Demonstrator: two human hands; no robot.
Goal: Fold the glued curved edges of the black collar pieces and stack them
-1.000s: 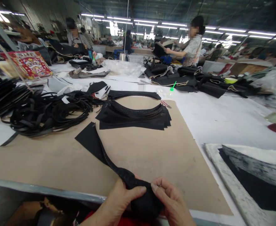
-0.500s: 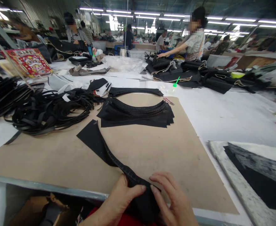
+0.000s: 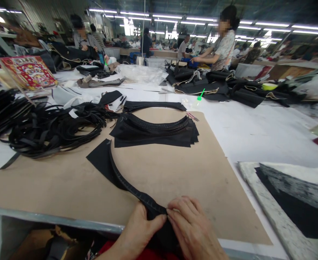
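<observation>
A curved black fabric piece (image 3: pixel 133 191) with a stitched, folded edge runs from the middle of the brown board (image 3: pixel 197 180) to the front edge, where it hangs over. My left hand (image 3: pixel 141 227) grips its near part, thumb on top. My right hand (image 3: pixel 191 225) is closed on the same edge just right of that thumb, fingertips pinching it. Farther back lies a stack of similar black curved pieces (image 3: pixel 153 135), with another black piece (image 3: pixel 153 105) behind it.
A tangle of black strips (image 3: pixel 53 130) covers the board's left. Small pink-handled snips (image 3: pixel 193 116) lie by the stack. At right, a pale slab (image 3: pixel 273 202) carries black pieces. Across the table a person (image 3: pixel 224 43) stands beside black material (image 3: pixel 197 81).
My right hand's spread fingers have closed onto the black piece's edge, moving slightly left. My left hand keeps its grip. The person across the table has drawn their arm back.
</observation>
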